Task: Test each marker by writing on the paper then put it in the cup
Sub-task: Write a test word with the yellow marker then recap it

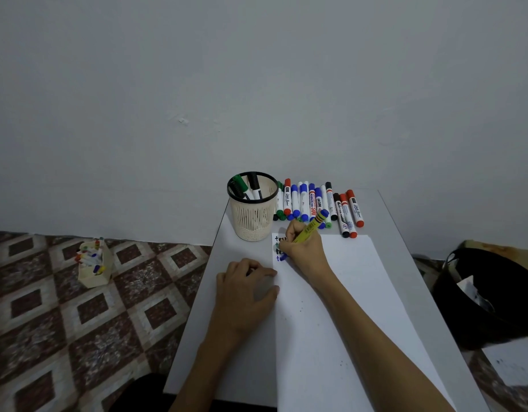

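Note:
My right hand (301,248) grips a yellow marker with a blue end (311,227), its tip down on the top left corner of the white paper (346,307). Several written words in black, green and blue show beside the tip. My left hand (246,289) rests on the paper's left edge with fingers curled; a dark bit shows under the fingers and I cannot make out what it is. The beige slotted cup (253,215) with a black rim stands just beyond the paper and holds green and black markers (246,185). A row of markers (319,203) lies behind the paper.
The small grey table (197,337) stands against a plain wall. On the patterned floor to the left sits a beige box of small markers (93,263). A black bin (488,295) with paper scraps stands to the right of the table.

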A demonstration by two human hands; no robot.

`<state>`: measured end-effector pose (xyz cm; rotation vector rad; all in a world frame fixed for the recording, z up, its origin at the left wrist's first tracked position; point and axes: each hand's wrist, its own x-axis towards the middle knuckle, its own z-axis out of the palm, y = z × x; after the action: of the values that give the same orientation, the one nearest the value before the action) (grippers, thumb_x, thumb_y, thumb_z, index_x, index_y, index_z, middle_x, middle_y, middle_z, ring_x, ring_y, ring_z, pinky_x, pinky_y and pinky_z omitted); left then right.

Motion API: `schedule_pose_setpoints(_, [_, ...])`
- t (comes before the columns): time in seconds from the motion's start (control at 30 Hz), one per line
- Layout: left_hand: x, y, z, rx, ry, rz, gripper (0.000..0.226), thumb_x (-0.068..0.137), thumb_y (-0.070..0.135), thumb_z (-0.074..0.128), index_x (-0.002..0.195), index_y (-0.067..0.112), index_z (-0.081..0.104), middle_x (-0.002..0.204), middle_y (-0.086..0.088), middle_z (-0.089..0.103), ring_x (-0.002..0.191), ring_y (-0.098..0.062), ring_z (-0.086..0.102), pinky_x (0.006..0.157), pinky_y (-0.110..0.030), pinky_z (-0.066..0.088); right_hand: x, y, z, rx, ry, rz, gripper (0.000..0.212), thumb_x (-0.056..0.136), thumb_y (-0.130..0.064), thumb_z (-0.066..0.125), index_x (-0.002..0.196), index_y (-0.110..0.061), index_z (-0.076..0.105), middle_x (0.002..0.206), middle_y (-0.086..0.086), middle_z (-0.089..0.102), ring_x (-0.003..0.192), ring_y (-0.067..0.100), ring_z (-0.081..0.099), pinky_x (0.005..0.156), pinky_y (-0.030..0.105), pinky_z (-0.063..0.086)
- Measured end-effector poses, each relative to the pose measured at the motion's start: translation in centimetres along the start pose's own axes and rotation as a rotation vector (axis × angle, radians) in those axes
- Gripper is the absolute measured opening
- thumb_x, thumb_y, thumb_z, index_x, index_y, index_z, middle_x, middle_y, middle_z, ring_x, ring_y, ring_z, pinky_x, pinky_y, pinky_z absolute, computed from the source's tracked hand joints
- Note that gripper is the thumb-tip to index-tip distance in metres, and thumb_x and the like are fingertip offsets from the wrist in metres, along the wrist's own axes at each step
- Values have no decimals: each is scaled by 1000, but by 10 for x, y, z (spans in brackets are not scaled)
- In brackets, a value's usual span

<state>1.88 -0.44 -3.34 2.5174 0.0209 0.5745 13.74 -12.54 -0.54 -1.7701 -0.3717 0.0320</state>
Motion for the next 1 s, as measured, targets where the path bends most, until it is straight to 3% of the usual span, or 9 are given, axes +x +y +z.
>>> schedule_pose_setpoints(0.13, [0,0,-2,-1,12,5,40,76,52,46,103,31,68,99,7,55,95,-13,48,76,-31,29,-1,2,-1,40,71,4,34,73,16,61,63,-10,41,61,4,45,55,8,46,55,15,46])
schedule_pose_setpoints(0.4, [0,0,-1,17,-2,4,43,76,54,44,104,31,67,100,6,55,95,-15,48,76,-31,29,1,2,0,-6,37,28,32,76,13,63,65,-9,42,64,7,45,55,8,48,56,17,48])
schedule_pose_setpoints(0.5, [1,1,-2,11,1,0,43,75,53,44,103,31,68,100,6,56,95,-15,49,76,-31,29,1,3,-2,4,68,35,31,75,12,64,65,-8,43,64,8,48,60,15,50,62,24,50])
schedule_pose_setpoints(0.6, [0,0,-1,11,10,1,40,75,52,46,102,31,68,98,6,56,94,-15,49,75,-32,31,1,4,-3,69,132,21,28,74,15,61,66,-5,43,66,15,48,65,21,51,61,20,50])
schedule_pose_setpoints(0.7, [0,0,-1,17,3,3,40,75,52,46,103,32,67,99,7,55,94,-14,49,76,-32,31,0,3,0,40,114,28,33,75,16,60,65,-8,39,62,6,43,58,13,46,54,15,46])
schedule_pose_setpoints(1.0, [1,1,-2,22,-3,16,40,76,51,45,103,32,67,99,7,55,95,-14,48,75,-31,30,1,6,0,43,87,18,29,75,15,59,68,-7,41,63,6,43,56,10,45,56,19,47])
